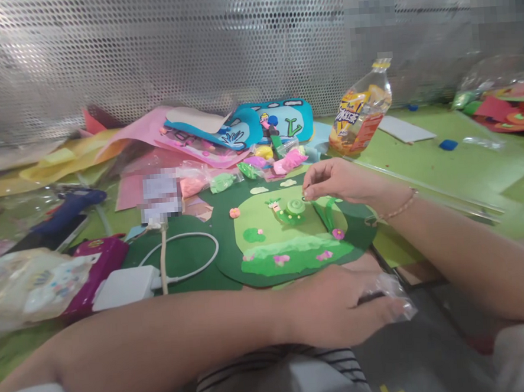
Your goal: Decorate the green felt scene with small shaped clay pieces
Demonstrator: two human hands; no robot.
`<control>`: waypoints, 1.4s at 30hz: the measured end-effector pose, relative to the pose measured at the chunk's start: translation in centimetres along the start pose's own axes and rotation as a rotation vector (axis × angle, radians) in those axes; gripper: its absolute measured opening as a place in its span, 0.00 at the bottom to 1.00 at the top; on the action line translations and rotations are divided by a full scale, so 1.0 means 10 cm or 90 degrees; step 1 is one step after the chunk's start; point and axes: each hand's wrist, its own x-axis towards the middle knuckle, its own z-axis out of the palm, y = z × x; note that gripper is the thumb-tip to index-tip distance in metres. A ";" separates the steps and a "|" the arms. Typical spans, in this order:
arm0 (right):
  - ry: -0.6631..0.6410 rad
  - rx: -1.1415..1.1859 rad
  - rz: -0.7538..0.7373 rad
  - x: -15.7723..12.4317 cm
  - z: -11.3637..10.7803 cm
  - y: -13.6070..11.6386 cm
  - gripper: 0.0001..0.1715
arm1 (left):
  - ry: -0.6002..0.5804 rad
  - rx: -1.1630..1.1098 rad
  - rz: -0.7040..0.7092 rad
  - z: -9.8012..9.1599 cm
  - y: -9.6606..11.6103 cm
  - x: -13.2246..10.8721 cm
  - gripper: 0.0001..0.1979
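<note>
Right hand (339, 182): thumb and fingertip pinched together over the card's right side; I can't tell whether a tiny piece sits between them. A drooping wrist could smear the green stem (329, 217) below.
Left hand (328, 305): curled around crinkled clear plastic (395, 297), near right; loose film might catch decorations if swept across.
Green card (228, 260): on the counter (455, 166), just beyond the left hand; a forearm bump could shift it mid-placement.
Clay snail (289, 211): mid-card, left of the pinch; if soft, a slip would probably dent it.
White cable (216, 246): looped left of the panel; a snagged forearm could drag it.
Bottle (359, 119): far right; a careless reach could topple it.
</note>
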 end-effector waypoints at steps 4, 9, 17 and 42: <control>0.004 -0.032 -0.033 0.00 -0.03 -0.01 0.13 | 0.004 -0.008 0.018 -0.01 0.00 0.00 0.15; -0.028 -0.008 0.020 -0.01 -0.01 -0.01 0.09 | 0.003 0.016 0.003 -0.01 0.02 0.01 0.14; -0.047 -0.032 0.038 -0.01 0.01 -0.01 0.08 | 0.001 0.008 0.011 0.00 0.01 0.00 0.15; -0.005 -0.011 -0.044 0.01 -0.02 0.01 0.10 | 0.009 -0.004 0.017 0.00 0.00 0.01 0.14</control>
